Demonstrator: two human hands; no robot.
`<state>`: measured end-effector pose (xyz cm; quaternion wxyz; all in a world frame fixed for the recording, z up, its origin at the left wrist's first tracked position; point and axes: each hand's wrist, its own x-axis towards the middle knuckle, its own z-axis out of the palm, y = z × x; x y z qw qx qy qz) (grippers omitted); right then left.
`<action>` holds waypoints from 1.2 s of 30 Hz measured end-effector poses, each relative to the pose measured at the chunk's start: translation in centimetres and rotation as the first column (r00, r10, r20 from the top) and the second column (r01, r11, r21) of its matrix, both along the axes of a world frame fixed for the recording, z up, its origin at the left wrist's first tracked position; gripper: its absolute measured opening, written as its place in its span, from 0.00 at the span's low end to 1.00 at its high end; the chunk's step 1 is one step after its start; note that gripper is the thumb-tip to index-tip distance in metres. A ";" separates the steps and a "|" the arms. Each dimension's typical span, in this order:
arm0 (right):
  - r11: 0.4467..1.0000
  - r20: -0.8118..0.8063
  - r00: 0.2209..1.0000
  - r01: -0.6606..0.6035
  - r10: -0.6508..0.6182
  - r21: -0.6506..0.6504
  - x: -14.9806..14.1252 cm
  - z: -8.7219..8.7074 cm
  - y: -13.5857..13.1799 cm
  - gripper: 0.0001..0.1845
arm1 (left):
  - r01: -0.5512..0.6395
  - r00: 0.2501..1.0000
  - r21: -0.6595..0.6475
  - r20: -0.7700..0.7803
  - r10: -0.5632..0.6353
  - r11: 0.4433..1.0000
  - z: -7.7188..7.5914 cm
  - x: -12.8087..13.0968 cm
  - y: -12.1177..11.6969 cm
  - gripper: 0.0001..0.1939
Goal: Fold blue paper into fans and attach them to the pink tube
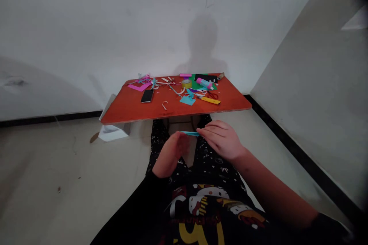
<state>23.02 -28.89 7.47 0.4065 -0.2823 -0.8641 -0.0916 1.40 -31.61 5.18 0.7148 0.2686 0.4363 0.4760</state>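
Observation:
A narrow piece of folded light-blue paper (189,133) is held level above my lap, just in front of the table's near edge. My right hand (222,138) pinches its right end between thumb and fingertips. At the other end, my left hand (173,148) has its fingertips closed on the paper; its lower fingers are slightly blurred. A square of light-blue paper (187,100) lies on the table beyond, with a fringed blue piece (190,93) beside it. To the right are a yellow utility knife (211,100) and red-handled scissors (212,95).
On the red table (129,109) lie a phone (147,96), pink paper (140,87), a yellow tape roll (186,83), a pink-and-blue glue stick (204,83) and several paper scraps. A white wall stands behind it. A white box (113,133) sits on the floor, left.

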 end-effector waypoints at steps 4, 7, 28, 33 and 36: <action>0.999 0.003 1.000 -0.030 0.030 0.035 -0.1 0.2 -0.1 0.13 | 0.346 0.907 -0.138 0.303 -0.293 0.928 0.8 0.5 -0.9 0.36; 0.998 0.002 0.998 -0.062 0.062 0.014 -0.1 0.1 -0.3 0.11 | 0.259 0.897 -0.071 0.388 -0.212 0.963 1.4 0.9 -1.2 0.30; 0.999 0.116 0.993 0.014 -0.020 0.044 -0.2 -0.9 -1.2 0.15 | 0.179 0.907 -0.165 0.410 -0.097 0.970 2.2 1.3 -1.0 0.10; 0.991 0.098 0.995 0.019 -0.032 0.133 -0.5 -1.0 -1.2 0.12 | 0.129 0.934 -0.070 0.343 -0.097 0.989 2.0 1.7 -1.2 0.10; 0.990 0.007 0.999 0.049 -0.051 0.129 -0.9 -1.2 -1.1 0.07 | 0.077 0.961 0.006 0.266 -0.076 0.997 2.1 1.8 -1.3 0.11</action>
